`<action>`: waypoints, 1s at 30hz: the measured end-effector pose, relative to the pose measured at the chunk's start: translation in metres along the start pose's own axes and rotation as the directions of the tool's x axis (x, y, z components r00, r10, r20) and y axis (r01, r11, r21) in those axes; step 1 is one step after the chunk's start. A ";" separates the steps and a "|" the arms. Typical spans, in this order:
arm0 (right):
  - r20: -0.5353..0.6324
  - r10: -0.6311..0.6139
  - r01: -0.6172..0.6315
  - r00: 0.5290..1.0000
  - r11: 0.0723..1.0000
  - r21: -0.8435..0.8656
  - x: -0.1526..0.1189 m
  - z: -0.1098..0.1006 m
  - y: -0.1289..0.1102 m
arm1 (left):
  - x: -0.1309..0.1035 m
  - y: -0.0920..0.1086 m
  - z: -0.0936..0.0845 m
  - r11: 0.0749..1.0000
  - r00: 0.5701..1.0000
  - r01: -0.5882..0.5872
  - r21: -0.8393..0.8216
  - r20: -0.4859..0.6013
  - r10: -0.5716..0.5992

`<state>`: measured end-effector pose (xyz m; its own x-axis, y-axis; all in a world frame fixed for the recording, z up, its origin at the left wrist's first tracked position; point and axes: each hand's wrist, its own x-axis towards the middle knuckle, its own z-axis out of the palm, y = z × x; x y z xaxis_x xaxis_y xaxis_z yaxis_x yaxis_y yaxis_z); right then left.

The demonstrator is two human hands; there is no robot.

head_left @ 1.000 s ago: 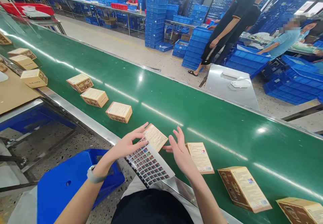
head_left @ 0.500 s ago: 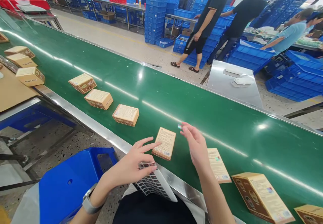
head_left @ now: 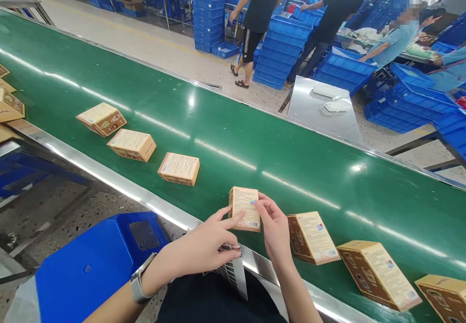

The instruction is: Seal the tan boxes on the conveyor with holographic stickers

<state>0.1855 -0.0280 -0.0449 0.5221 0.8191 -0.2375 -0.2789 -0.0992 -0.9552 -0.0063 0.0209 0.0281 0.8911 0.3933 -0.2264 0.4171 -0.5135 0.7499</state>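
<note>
A small tan carton (head_left: 244, 208) lies flat on the green conveyor belt (head_left: 233, 134) right in front of me. My right hand (head_left: 274, 228) presses a tiny shiny sticker (head_left: 252, 201) onto its top face with thumb and fingertips. My left hand (head_left: 204, 249) steadies the carton's near left edge with the forefinger, while its other fingers pinch a sheet of stickers (head_left: 231, 272) that hangs over my lap. Similar cartons lie along the belt on both sides: one (head_left: 179, 169) to the left, another (head_left: 312, 237) just right of my right hand.
A steel rail (head_left: 109, 180) edges the belt near me. A blue plastic stool (head_left: 91, 265) stands at lower left. Across the belt are a metal chute (head_left: 322, 112), stacks of blue crates (head_left: 276, 56), and several people standing and working there (head_left: 260, 3).
My right hand came down from above the belt and set the sticker onto the carton. The left hand slid forward to the carton's edge. The cartons travelled rightward along the belt.
</note>
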 end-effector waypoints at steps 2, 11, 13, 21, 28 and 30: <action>-0.005 -0.013 0.013 1.000 0.999 -0.047 -0.001 -0.005 -0.001 | 0.003 0.000 0.004 1.000 1.000 -0.001 0.005 -0.004 0.001; -0.130 -0.139 0.110 0.982 0.972 -0.208 -0.002 -0.017 0.003 | 0.015 0.008 0.010 0.999 0.999 -0.045 0.004 0.012 0.045; -0.188 -0.154 0.123 0.970 0.978 -0.169 0.003 -0.025 0.002 | 0.017 0.011 0.009 0.998 0.998 -0.063 0.004 -0.001 0.063; 0.264 -0.270 0.366 0.926 0.816 -0.448 -0.037 -0.030 -0.053 | 0.013 0.019 0.003 0.932 0.918 0.117 -0.343 -0.321 -0.233; 0.457 -0.493 0.672 0.740 0.541 -0.505 -0.049 -0.005 -0.054 | 0.004 0.025 0.004 0.894 0.916 0.105 -0.435 -0.309 -0.258; 0.499 -0.560 0.746 0.662 0.428 -0.509 -0.047 -0.002 -0.052 | 0.003 0.024 0.005 0.912 0.913 0.107 -0.396 -0.323 -0.248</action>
<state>0.1775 -0.0622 0.0156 0.0996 0.8794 0.4656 0.6808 0.2810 -0.6764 0.0078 0.0055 0.0422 0.6528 0.7330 -0.1913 0.4053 -0.1246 0.9056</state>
